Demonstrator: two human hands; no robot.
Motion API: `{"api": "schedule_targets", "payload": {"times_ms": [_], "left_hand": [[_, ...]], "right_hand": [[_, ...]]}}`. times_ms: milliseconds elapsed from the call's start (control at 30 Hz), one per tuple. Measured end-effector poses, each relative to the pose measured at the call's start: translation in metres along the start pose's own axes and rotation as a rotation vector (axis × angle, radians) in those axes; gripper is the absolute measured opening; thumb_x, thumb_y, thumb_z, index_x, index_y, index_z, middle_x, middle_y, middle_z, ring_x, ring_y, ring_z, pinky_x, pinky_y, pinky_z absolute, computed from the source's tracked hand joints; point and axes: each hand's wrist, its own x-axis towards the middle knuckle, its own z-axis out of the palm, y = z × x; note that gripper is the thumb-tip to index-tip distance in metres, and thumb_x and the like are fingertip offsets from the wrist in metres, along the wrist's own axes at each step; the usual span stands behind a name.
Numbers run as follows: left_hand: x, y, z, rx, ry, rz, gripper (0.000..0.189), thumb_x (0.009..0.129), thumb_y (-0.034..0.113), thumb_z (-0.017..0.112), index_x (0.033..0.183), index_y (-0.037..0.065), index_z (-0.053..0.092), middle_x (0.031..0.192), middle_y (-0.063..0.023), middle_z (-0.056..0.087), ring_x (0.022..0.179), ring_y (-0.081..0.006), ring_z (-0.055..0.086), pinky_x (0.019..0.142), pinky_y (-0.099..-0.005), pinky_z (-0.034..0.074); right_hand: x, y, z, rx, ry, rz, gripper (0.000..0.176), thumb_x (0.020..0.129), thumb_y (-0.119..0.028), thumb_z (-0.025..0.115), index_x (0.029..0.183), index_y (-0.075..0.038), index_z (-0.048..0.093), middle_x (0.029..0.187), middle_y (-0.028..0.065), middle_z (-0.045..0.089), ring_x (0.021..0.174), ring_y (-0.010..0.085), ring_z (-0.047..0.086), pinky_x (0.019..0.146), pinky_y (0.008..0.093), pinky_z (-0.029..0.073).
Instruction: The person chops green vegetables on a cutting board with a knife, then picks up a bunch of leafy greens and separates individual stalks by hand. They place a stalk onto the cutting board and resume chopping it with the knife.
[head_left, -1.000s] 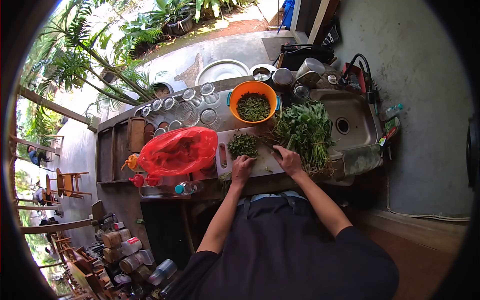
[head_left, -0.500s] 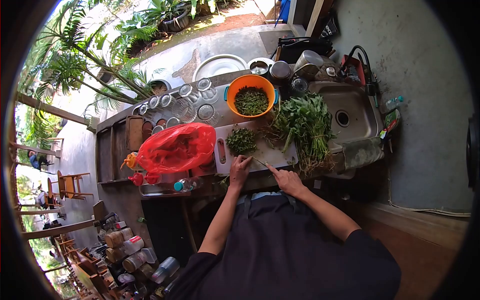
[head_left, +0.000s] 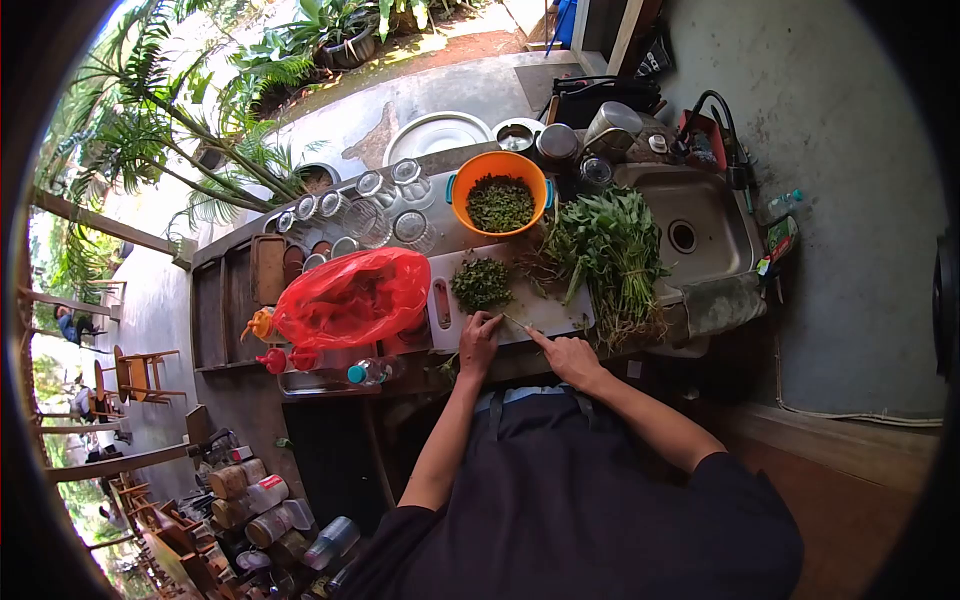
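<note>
My right hand (head_left: 573, 361) is wrapped around the handle of a knife (head_left: 518, 324), its thin blade pointing left toward my other hand. My left hand (head_left: 479, 345) has its fingers pinched together at the near edge of a white cutting board (head_left: 443, 333), close to the knife tip. What those fingers hold is too small to make out. A heap of chopped greens (head_left: 482, 284) lies on the board just beyond my left hand. On the right, a large bunch of leafy greens (head_left: 618, 245) with roots overlaps the board. Loose stems (head_left: 540, 268) lie between them.
Behind the board stands an orange basin (head_left: 500, 163) with cut leaves inside. A red plastic bag (head_left: 350, 300) sits at left, with a bottle (head_left: 372, 371) in front. Several upturned glasses (head_left: 413, 230) stand farther back. The metal sink (head_left: 715, 215) is at right.
The camera view has shifted very slightly. Both hands, the knife and the greens stay in nearly the same places.
</note>
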Motion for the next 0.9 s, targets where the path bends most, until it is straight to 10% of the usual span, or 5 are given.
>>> {"api": "schedule_targets", "payload": {"times_ms": [900], "left_hand": [[0.000, -0.005, 0.005, -0.076, 0.030, -0.108, 0.026, 0.081, 0.000, 0.066, 0.104, 0.009, 0.075, 0.097, -0.0089, 0.064, 0.095, -0.0293, 0.062, 0.083, -0.0395, 0.051]], "right_hand": [[0.006, 0.017, 0.020, 0.051, 0.026, -0.016, 0.070, 0.096, -0.018, 0.051, 0.156, -0.038, 0.020, 0.066, 0.0178, 0.061, 0.060, 0.0390, 0.062, 0.059, 0.0523, 0.052]]}}
